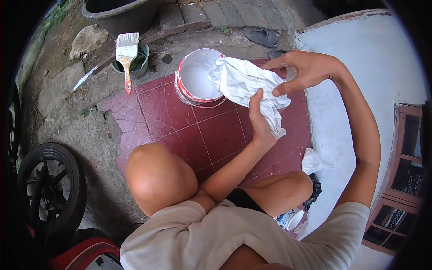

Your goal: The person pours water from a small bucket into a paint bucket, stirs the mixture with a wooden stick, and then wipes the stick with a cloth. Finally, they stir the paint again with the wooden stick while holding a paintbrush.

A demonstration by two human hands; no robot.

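Note:
A crumpled white plastic bag (pixel 245 83) is held over the right side of a paint bucket (pixel 180 83), its far end overlapping the rim. My left hand (pixel 261 119) is wrapped around the bag's lower part, thumb pointing up along it. At the bag's upper right side, my right hand (pixel 310 69) grips it between curved fingers and thumb; some fingertips are hidden behind it. The bucket stands upright, white inside, with a red, paint-smeared rim. What is inside the bag cannot be seen.
A paintbrush (pixel 127 58) lies across a small basin (pixel 141 67) at the left. Red tiles (pixel 220 135) lie beneath the bucket. A white wall (pixel 364 58) borders the right. Another white bag (pixel 310 161) and a small tub (pixel 294 219) sit near my right knee. A wheel (pixel 51 186) is at left.

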